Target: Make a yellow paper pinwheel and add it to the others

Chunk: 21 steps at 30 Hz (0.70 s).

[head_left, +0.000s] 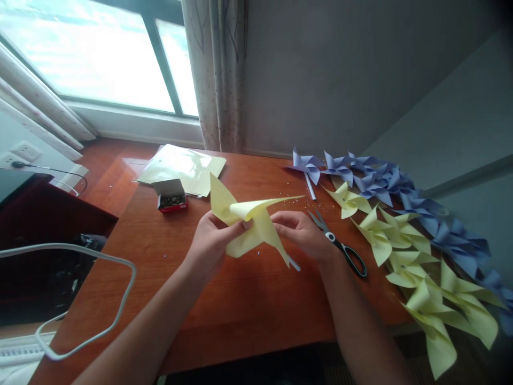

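A yellow paper pinwheel (256,219) is held up over the middle of the wooden table, its blades curled in to the centre. My left hand (216,235) grips it from the left, thumb on the front near the centre and fingers behind. My right hand (302,232) is closed at the pinwheel's right blade, its fingertips partly hidden by the paper. The end of a white paper stick (294,263) shows below the lower right blade. Just right of my right hand lie scissors (340,245) with black handles, blades slightly apart.
Several yellow pinwheels (404,230) and blue-purple pinwheels (372,176) cover the table's right side. A small red open box (172,199) of metal pieces stands near yellow paper sheets (188,166) at the back left. White scraps (298,203) lie behind my right hand. A white cable (124,262) loops over the left edge.
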Available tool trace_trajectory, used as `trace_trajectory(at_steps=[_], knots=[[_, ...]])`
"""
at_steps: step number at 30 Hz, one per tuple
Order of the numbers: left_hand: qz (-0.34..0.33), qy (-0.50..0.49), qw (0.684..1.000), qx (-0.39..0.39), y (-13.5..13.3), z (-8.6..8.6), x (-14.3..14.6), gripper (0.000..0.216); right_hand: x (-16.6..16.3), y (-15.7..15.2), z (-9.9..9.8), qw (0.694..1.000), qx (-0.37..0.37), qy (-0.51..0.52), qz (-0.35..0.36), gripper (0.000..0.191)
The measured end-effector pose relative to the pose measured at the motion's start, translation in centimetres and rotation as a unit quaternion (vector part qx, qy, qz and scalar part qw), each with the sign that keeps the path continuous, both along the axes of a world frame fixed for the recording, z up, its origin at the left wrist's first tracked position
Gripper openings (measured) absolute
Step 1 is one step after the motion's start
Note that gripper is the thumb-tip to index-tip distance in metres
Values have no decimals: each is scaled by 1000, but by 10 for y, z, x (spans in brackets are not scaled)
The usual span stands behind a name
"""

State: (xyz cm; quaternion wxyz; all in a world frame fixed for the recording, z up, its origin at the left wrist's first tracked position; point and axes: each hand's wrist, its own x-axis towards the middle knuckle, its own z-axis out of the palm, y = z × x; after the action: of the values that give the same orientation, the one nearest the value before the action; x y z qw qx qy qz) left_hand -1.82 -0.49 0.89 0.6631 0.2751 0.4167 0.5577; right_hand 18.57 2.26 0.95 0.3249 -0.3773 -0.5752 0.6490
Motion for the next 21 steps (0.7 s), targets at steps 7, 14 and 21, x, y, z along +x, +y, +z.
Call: trace_trajectory(at_steps=[7, 14, 21], knots=[[24, -29, 999, -1, 5, -5, -3, 37, 9, -33, -12, 999, -35, -23, -3, 41], [-37, -15, 999, -14, 0, -3, 0, 38, 9, -58, -21, 997, -70, -12, -26, 39], [-27, 22, 999, 10, -2, 4, 3, 44, 4, -66, -20, 997, -37, -16, -69, 34]])
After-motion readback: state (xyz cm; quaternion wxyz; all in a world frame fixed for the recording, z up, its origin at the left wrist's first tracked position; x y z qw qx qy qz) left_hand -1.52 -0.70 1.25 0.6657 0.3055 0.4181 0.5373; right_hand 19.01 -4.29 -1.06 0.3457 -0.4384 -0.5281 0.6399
